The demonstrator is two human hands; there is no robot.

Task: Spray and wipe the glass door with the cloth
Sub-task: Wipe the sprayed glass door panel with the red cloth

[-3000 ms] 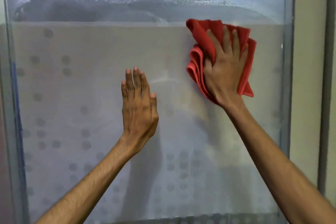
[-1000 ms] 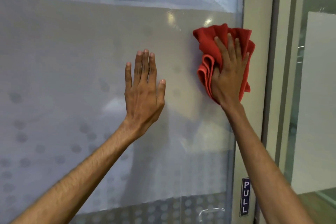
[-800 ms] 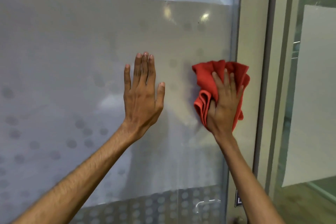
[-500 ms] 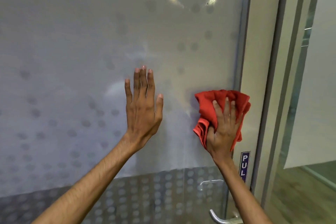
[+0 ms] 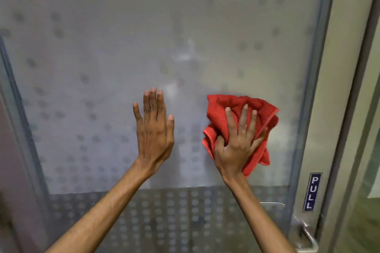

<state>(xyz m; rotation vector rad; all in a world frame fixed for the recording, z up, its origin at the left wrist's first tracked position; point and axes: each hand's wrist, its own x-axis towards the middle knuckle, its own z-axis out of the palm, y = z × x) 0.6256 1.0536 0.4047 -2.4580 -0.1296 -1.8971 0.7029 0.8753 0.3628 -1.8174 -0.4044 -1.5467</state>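
One PULL sign [image 5: 312, 192] flanks the frosted glass door [image 5: 102, 57].

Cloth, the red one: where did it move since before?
The right hand slid the cloth down the glass, from high up to near the PULL sign, gripping it throughout. The left hand stayed flat on the glass.

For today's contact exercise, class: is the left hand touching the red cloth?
Apart. The head view shows bare glass door between the left hand and the red cloth, which the right hand holds.
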